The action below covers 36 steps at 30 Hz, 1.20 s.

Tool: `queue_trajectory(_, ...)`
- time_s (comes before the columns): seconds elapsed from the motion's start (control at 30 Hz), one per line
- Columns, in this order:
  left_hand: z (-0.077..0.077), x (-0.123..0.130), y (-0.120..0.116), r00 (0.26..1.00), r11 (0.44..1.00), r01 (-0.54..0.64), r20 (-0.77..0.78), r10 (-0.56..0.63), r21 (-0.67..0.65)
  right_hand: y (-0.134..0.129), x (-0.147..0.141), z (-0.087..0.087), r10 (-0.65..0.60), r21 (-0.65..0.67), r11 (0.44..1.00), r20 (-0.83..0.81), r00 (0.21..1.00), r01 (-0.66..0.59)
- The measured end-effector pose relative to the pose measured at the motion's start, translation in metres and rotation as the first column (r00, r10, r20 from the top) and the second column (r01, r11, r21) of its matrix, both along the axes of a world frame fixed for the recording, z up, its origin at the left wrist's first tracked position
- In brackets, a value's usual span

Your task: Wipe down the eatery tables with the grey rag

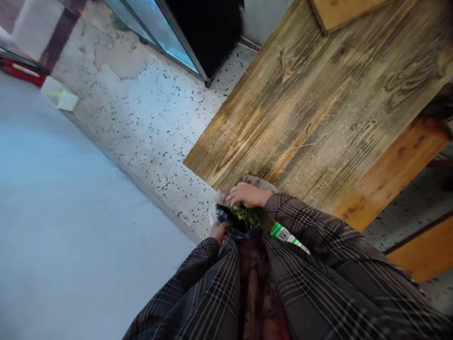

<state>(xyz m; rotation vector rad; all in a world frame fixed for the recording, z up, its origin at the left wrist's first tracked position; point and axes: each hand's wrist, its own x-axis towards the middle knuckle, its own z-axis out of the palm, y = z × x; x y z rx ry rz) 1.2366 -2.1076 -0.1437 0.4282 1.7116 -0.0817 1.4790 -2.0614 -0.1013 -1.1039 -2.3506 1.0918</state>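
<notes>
At the near end of the wooden table (283, 113), my right hand (247, 195) is closed on a greyish-brown cloth (260, 182) that rests at the table's edge. Just below that hand is a clump of green leaves (248, 217), beside a dark plastic bag (235, 231). My left hand (218, 231) pinches the left rim of this bag, below the table's corner. The bag's inside is dark and its contents are mostly hidden. A green and white card with a printed code (288, 237) lies below my right forearm.
A glass-fronted cabinet (177, 35) stands on the speckled floor beyond the table. Orange-brown wooden benches (424, 245) run along the right side. A wooden board (339, 12) lies on the table's far part. A pale surface (71, 212) fills the left, with a white box (59, 94) near its far edge.
</notes>
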Motion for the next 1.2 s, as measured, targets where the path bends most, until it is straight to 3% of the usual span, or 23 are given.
queue_trajectory(0.1,0.001,0.001,-0.001,1.0,1.0,-0.002,0.001,0.002,-0.008,-0.003,-0.005,0.018,0.013,0.018,1.0,-0.062,0.998,-0.012)
queue_trajectory(0.23,-0.001,0.0,-0.003,1.0,1.0,-0.017,0.003,0.017,0.001,-0.005,0.066,0.039,-0.266,0.075,0.96,-0.063,0.962,0.27)
queue_trajectory(0.33,-0.004,0.0,-0.003,1.0,1.0,-0.016,0.013,0.016,0.006,-0.021,0.126,0.031,-0.502,0.123,0.862,0.056,0.863,0.493)
queue_trajectory(0.43,-0.005,-0.003,-0.003,0.999,1.0,0.006,0.035,-0.006,0.004,-0.053,0.142,0.008,-0.676,0.181,0.736,0.168,0.717,0.652)
queue_trajectory(0.53,-0.003,-0.009,-0.004,0.998,0.999,0.039,0.054,-0.039,0.001,-0.088,0.116,-0.009,-0.752,0.203,0.659,0.204,0.627,0.724)
queue_trajectory(0.7,-0.001,-0.019,-0.01,0.994,0.997,0.082,0.071,-0.082,0.0,-0.14,0.052,-0.015,-0.81,0.185,0.583,0.213,0.546,0.791)
queue_trajectory(0.87,0.005,-0.023,-0.014,0.99,0.994,0.113,0.087,-0.112,-0.004,-0.159,-0.046,-0.027,-0.876,0.126,0.464,0.209,0.434,0.877)
queue_trajectory(0.93,0.008,-0.026,-0.014,0.988,0.992,0.129,0.09,-0.128,-0.006,-0.154,-0.093,-0.028,-0.873,0.059,0.473,0.168,0.458,0.879)
queue_trajectory(1.0,0.012,-0.03,-0.013,0.987,0.991,0.135,0.091,-0.134,0.0,-0.146,-0.123,-0.022,-0.836,-0.026,0.544,0.072,0.544,0.839)
queue_trajectory(1.07,0.014,-0.034,-0.012,0.988,0.992,0.123,0.087,-0.123,0.012,-0.138,-0.122,-0.007,-0.804,-0.082,0.594,-0.067,0.591,0.8)
queue_trajectory(1.1,0.014,-0.035,-0.011,0.99,0.994,0.111,0.083,-0.112,0.018,-0.135,-0.108,0.002,-0.803,-0.093,0.594,-0.13,0.582,0.799)
queue_trajectory(1.2,0.013,-0.038,-0.01,0.996,0.998,0.058,0.071,-0.06,0.036,-0.129,-0.026,0.022,-0.829,-0.056,0.543,-0.196,0.524,0.838)
